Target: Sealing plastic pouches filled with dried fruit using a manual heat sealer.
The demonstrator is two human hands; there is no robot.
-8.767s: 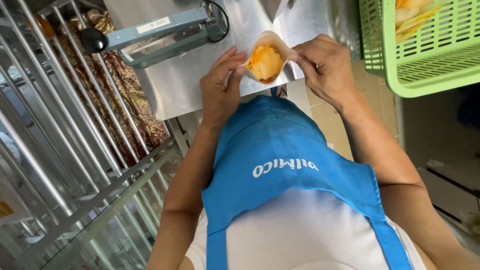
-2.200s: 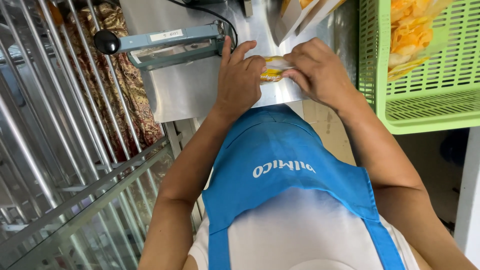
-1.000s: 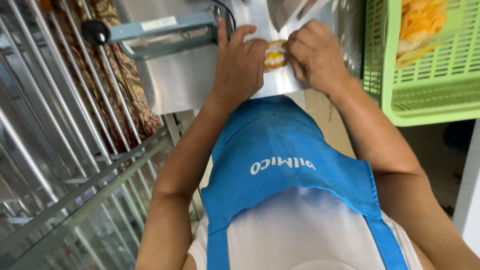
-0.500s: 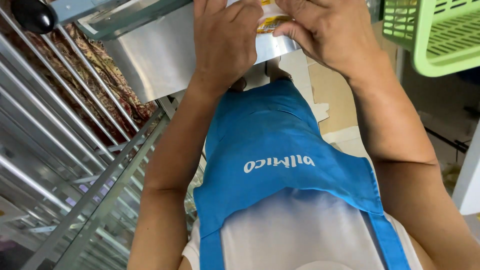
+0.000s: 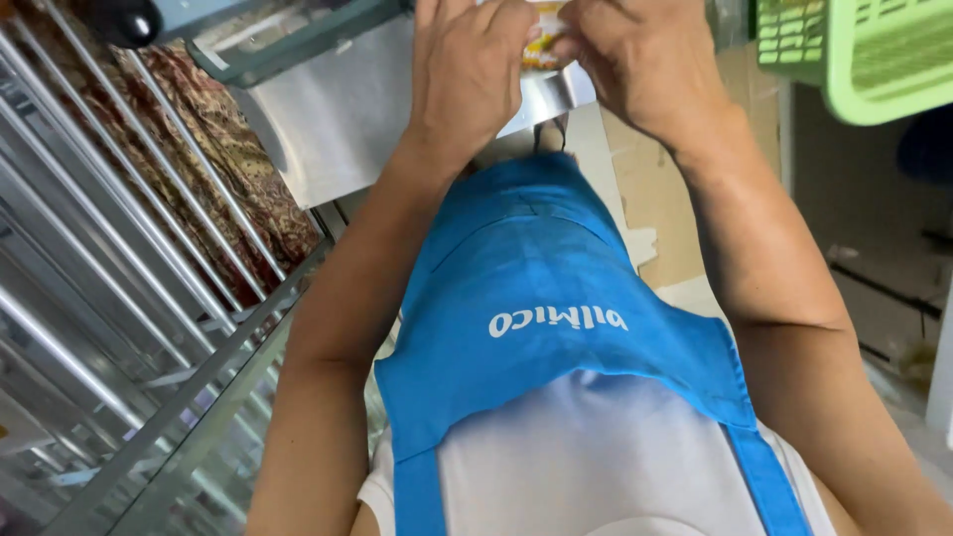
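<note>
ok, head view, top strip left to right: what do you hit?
Black knob → steel table → left hand → small yellow packet pinched between both hands → right hand → green plastic basket.

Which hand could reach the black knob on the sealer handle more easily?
Probably the left hand: the black knob sits on its side, while the right hand would have to cross over. Both grip the small packet.

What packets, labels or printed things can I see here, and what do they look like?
Small clear plastic packet with yellow contents: top centre, pinched between left hand and right hand, mostly hidden.
White lettering: printed across the blue apron, centre.
No signs or screens show.
</note>
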